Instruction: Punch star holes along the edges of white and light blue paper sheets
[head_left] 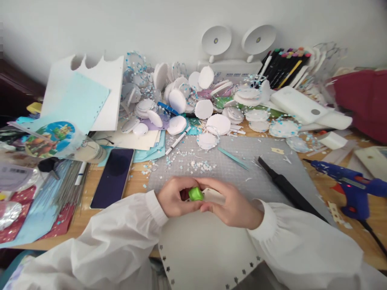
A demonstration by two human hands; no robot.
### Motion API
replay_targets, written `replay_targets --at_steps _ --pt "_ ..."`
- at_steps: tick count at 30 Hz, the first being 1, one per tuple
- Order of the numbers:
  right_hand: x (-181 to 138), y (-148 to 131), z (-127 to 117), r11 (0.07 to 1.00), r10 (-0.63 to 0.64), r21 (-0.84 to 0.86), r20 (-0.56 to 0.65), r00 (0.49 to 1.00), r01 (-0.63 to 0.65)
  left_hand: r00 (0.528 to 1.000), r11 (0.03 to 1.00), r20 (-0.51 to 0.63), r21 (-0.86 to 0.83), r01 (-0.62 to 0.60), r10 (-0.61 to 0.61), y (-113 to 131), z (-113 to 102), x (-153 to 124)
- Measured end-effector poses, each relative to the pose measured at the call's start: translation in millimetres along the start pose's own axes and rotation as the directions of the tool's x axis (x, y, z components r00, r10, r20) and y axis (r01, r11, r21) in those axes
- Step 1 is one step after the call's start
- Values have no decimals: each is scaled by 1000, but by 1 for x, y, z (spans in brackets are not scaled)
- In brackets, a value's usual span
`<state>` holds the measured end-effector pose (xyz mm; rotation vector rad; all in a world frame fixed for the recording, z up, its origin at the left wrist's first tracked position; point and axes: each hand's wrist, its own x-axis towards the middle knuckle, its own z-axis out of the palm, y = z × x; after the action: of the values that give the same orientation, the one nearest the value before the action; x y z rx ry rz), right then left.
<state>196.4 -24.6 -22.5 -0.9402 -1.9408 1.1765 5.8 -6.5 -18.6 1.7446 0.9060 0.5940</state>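
A small bright green craft punch sits between my two hands, at the top edge of a cream sheet of paper. My left hand is closed around the punch's left side, with the thumb low in front. My right hand is curled over the sheet's upper edge, its thumb and fingertips meeting the left hand's beside the punch. Small flower-shaped holes run along the sheet's lower left and lower right edges. The punch's underside is hidden.
Tiny paper cut-outs lie on the grey cutting mat, near tweezers and a black pen-like tool. A blue glue gun is at right, a phone at left. White paper discs pile up behind.
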Motion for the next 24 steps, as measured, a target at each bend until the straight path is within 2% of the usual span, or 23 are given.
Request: replay_targets --at_steps 13,17,22,24 --pt "4 5 -4 998 46 44 49 998 -49 996 991 37 -104 86 -82 -2 -2 3" --pt "5 4 -9 1000 -4 14 76 997 3 991 981 35 -139 133 -129 -1 -2 4" --pt "9 5 -13 993 -115 -4 165 980 117 988 960 100 -244 140 -119 -2 -3 5" --pt "10 6 -13 991 -130 -18 145 981 134 986 946 113 -287 153 -125 -3 -5 6"
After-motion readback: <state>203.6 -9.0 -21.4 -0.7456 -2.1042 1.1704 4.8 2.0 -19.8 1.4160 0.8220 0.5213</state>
